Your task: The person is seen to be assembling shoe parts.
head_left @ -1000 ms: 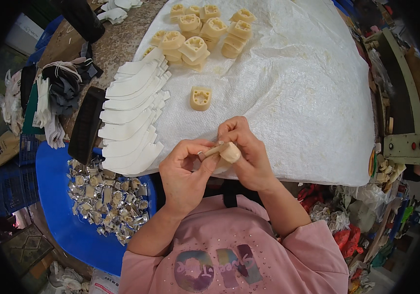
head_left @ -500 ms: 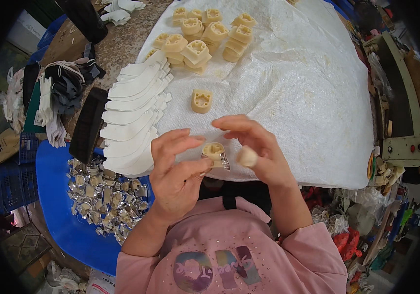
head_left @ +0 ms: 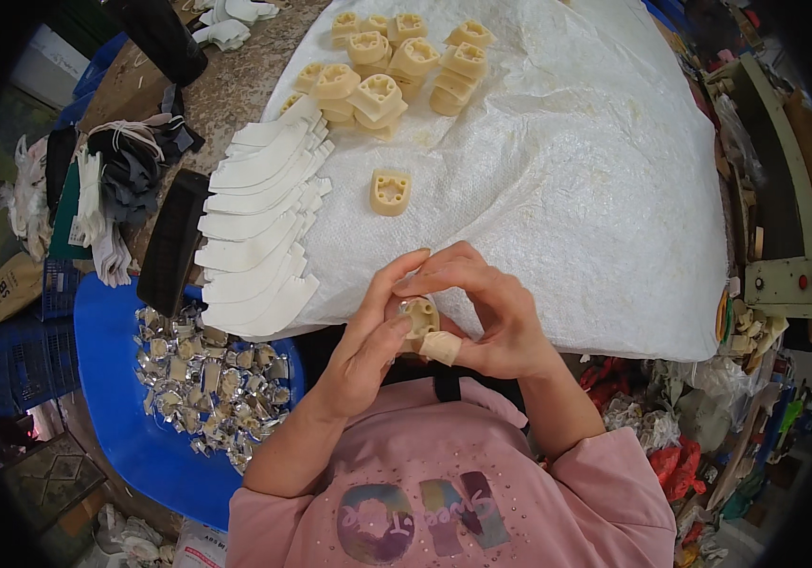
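Note:
Close to my body, both hands hold one small cream shoe-heel block [head_left: 419, 312], its hollowed, recessed face turned up. My left hand [head_left: 361, 343] is closed on its left side, with the thumb against it. From the right, my right hand [head_left: 501, 317] curls round it, fingers over the far side. A cream wrap [head_left: 440, 347] covers the right thumb, which presses the near edge. A little silver shows on the block's side, mostly hidden by fingers. Farther out, a single cream heel block [head_left: 390, 193] stands on the white woven sheet [head_left: 576, 218].
Stacked cream heel blocks [head_left: 378, 95] stand at the far side. Overlapping white curved strips [head_left: 255, 222] lie left, beside a black tray-like object [head_left: 171, 241]. A blue bin [head_left: 108, 379] at lower left holds many silver-covered pieces [head_left: 212, 374]. A green machine frame [head_left: 785, 275] stands right.
My right hand has moved left and in, from apart with fingers spread to closing round the block. My left fingers have folded in, and the block has shifted slightly nearer me.

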Tool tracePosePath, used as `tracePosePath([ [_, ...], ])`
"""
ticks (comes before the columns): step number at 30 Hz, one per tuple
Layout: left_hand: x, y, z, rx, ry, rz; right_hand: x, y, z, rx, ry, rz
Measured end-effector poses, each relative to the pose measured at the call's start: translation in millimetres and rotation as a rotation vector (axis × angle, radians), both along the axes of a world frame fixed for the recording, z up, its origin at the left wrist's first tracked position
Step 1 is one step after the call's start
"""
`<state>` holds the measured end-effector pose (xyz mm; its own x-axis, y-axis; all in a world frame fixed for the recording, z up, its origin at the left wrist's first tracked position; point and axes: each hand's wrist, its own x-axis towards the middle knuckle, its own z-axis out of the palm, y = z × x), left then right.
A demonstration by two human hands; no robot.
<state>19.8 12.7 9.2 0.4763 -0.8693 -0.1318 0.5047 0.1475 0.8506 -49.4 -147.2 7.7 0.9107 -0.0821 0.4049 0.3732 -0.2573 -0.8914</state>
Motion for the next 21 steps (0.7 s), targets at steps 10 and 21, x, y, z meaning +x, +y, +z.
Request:
tracePosePath([
  [10, -17.7, -13.4, 1.8, -0.222, -0.152, 0.237, 2.3, 7.3, 14.3, 0.689, 0.522, 0.188],
  [21, -24.5, -13.4, -13.3, 0.058, -0.612, 0.407, 0.0, 33.8, -16.9, 0.299, 0.108, -0.002],
])
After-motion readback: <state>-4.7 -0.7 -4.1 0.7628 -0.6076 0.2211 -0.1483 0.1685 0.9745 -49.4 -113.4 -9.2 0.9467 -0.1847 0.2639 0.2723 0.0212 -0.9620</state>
